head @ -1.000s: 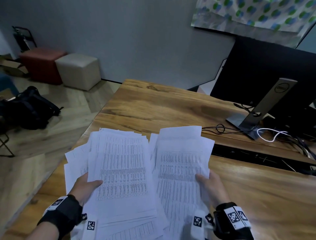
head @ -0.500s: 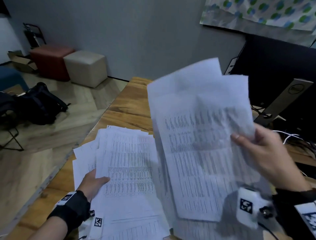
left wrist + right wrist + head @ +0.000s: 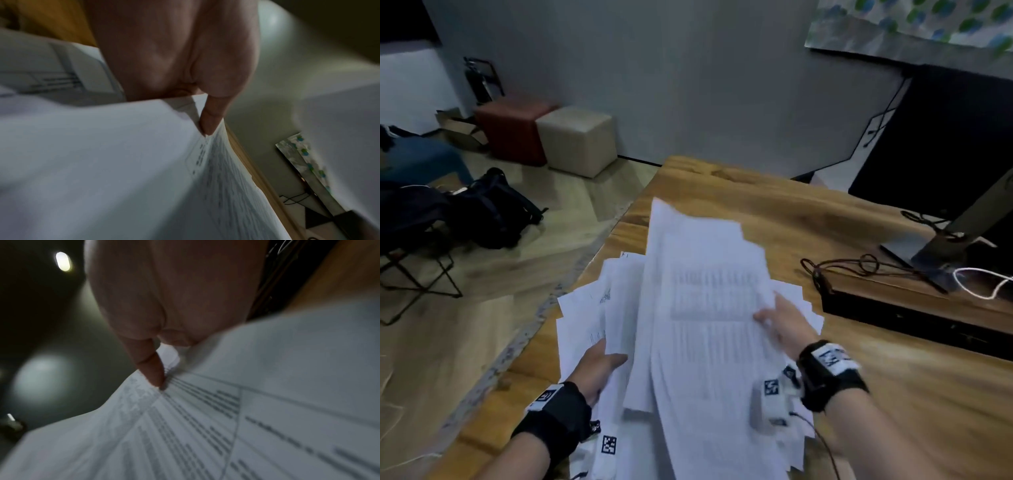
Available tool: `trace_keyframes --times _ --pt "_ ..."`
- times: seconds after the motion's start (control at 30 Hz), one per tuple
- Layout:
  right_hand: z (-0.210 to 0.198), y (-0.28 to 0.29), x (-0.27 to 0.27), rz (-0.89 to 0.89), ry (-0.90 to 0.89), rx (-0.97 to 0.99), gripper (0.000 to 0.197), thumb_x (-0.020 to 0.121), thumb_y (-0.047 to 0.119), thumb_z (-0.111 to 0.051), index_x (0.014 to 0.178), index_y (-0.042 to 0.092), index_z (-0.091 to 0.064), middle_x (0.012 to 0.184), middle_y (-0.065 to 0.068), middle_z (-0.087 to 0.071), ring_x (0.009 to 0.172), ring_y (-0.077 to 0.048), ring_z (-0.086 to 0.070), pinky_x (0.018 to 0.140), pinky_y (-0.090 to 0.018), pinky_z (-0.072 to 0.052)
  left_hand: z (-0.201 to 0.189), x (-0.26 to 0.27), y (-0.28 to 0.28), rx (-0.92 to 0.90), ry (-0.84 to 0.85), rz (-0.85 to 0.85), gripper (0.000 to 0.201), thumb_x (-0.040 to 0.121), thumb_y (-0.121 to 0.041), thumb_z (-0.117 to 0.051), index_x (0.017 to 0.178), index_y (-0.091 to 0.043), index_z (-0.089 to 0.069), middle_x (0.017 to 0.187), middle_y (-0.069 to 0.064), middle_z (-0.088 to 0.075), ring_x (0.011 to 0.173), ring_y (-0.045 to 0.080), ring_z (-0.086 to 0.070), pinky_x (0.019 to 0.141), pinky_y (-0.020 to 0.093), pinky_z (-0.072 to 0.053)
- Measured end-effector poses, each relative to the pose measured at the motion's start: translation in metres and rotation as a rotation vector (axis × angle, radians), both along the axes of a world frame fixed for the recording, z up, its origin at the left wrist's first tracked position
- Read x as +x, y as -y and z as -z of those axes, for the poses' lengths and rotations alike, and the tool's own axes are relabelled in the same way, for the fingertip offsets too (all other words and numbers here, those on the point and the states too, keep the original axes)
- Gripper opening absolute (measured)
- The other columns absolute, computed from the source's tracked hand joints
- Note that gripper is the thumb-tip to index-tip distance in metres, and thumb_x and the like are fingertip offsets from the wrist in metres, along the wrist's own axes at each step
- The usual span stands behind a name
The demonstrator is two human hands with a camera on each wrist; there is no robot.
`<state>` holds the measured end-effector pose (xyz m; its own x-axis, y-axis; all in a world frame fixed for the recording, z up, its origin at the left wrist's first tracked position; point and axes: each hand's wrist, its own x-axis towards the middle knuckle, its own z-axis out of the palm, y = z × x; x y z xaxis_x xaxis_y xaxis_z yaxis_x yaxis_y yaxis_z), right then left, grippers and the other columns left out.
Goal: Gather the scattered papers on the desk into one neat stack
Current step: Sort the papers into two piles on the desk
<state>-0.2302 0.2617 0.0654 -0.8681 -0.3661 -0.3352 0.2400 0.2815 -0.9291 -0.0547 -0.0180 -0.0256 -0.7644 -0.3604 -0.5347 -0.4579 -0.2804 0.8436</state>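
White printed papers (image 3: pixel 705 308) lie fanned in one loose pile near the front left of the wooden desk (image 3: pixel 774 212). My right hand (image 3: pixel 780 325) grips the right edge of a bundle of sheets (image 3: pixel 205 426), thumb on top, and holds it over the left pile. My left hand (image 3: pixel 599 363) holds the left pile's edge (image 3: pixel 585 325), thumb on top and fingers hidden underneath. In the left wrist view my thumb (image 3: pixel 209 123) presses on the paper (image 3: pixel 102 162). The right wrist view shows my thumb (image 3: pixel 152 369) on the printed sheet.
A monitor (image 3: pixel 941 144) on a stand (image 3: pixel 945 240) is at the desk's right, with tangled cables (image 3: pixel 859 267) and a dark slot (image 3: pixel 911 318) beside the papers. The desk's left edge (image 3: pixel 599 246) drops to the floor, where a black bag (image 3: pixel 493 209) and two cube stools (image 3: pixel 578 140) sit.
My right hand lifted its bundle off the desk, swung it left and brought it down over the left pile. My left hand stayed on the left pile.
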Motion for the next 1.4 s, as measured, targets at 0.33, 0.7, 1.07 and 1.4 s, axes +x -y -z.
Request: trace_keyframes --times 0.33,0.7,1.07,1.4 --pt "0.074 0.035 0.038 -0.056 -0.084 0.325 0.014 0.091 0.027 -0.056 0.080 0.023 -0.062 0.097 -0.002 -0.065 0.089 -0.024 -0.063 0.079 -0.035 -0.052 0.001 -0.014 -0.015 -0.171 0.006 0.047 0.032 0.084 -0.009 -0.077 0.114 -0.015 -0.066 0.120 0.009 -0.072 0.106 0.026 -0.067 0.094 0.036 -0.049" --pt "0.089 -0.022 0.027 0.453 0.145 0.944 0.081 0.073 0.044 -0.080 0.131 0.003 -0.040 0.128 -0.017 -0.056 0.118 -0.035 -0.056 0.098 -0.047 -0.048 0.020 -0.006 -0.006 -0.185 -0.015 -0.001 0.041 0.091 -0.001 -0.066 0.131 -0.009 -0.060 0.121 0.010 -0.071 0.110 0.031 -0.066 0.101 0.045 -0.048" --pt "0.064 -0.049 0.022 0.446 -0.117 0.438 0.019 0.082 0.007 -0.047 0.090 0.019 -0.060 0.084 -0.008 -0.069 0.071 -0.030 -0.067 0.059 -0.039 -0.058 0.017 -0.004 -0.004 -0.179 -0.008 0.005 0.036 0.090 0.000 -0.067 0.123 -0.011 -0.062 0.119 0.008 -0.071 0.108 0.028 -0.066 0.096 0.040 -0.047" --pt "-0.096 -0.096 0.033 0.145 -0.467 0.388 0.014 0.092 0.014 -0.063 0.080 0.007 -0.063 0.071 -0.009 -0.063 0.058 -0.022 -0.056 0.051 -0.032 -0.046 -0.011 -0.004 -0.011 -0.201 -0.018 0.078 0.028 0.098 -0.008 -0.057 0.122 -0.023 -0.058 0.115 -0.004 -0.068 0.109 0.023 -0.062 0.095 0.036 -0.044"
